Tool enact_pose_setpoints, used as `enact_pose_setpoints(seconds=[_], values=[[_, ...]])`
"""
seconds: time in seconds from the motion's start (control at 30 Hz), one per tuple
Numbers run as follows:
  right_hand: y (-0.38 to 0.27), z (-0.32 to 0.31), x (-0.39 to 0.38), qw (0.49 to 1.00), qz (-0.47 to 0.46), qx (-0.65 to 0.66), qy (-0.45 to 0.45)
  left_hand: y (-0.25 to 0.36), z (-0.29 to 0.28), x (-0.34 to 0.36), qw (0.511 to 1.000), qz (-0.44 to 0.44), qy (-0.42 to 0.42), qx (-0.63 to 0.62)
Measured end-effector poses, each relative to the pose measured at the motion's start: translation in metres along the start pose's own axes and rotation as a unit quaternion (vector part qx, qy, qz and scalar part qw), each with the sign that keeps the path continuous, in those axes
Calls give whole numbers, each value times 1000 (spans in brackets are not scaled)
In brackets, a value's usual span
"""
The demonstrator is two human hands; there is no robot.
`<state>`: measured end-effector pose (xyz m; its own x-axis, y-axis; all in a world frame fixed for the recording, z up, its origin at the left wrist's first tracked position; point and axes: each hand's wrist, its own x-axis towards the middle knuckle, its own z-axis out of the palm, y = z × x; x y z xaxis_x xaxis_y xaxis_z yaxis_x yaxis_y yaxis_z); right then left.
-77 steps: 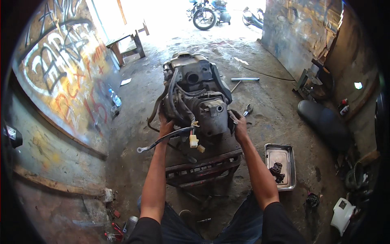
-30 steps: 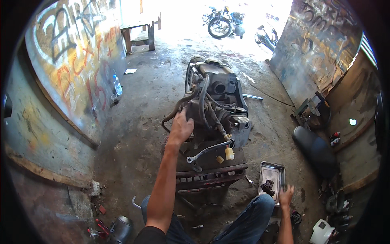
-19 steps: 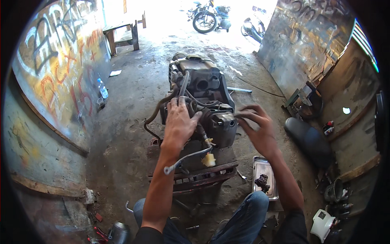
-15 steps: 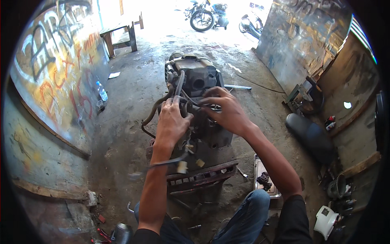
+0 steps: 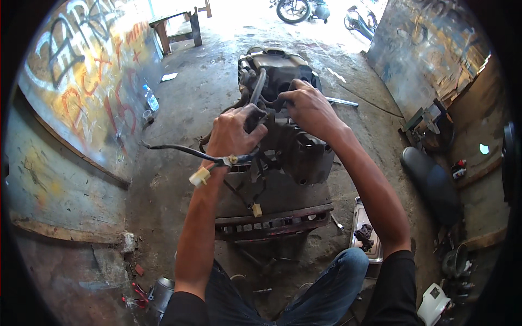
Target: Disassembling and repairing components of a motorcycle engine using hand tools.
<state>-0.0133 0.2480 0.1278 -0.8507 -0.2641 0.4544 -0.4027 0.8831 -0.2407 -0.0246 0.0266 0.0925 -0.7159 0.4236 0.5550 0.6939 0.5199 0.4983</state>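
Observation:
In front of me stands a stripped motor scooter body (image 5: 304, 155), dark and dirty. My left hand (image 5: 235, 132) is closed around a black-wrapped wiring harness (image 5: 261, 86), which runs up along the scooter's left side. From under that hand a loose harness branch (image 5: 179, 148) sticks out to the left across my forearm. A whitish plug connector (image 5: 199, 176) hangs by my left wrist, and a smaller yellowish connector (image 5: 257, 209) dangles lower down. My right hand (image 5: 315, 112) is closed, its fingertips pinching a dark cable (image 5: 276, 103) beside the harness.
A metal tray (image 5: 359, 212) with a dark part in it lies by my right knee. Further right are a black seat (image 5: 429, 182) and a white cover (image 5: 433, 304). A water bottle (image 5: 150, 99) stands by the left wall. Parked motorcycles (image 5: 296, 10) are at the far end.
My view has shifted, so the scene sits lower and further right. The loose branch with the whitish connector has swung up to the left. My right hand's fingers have closed on the dark cable.

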Motion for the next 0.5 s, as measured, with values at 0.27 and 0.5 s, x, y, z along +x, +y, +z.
enact_pose_setpoints(seconds=[0.27,0.5], values=[[5,15,-9,982,91,157,-48,3,-6,3,995,-81,-51,-38],[13,18,-3,963,130,223,-69,6,-7,5,996,-71,-45,-16]])
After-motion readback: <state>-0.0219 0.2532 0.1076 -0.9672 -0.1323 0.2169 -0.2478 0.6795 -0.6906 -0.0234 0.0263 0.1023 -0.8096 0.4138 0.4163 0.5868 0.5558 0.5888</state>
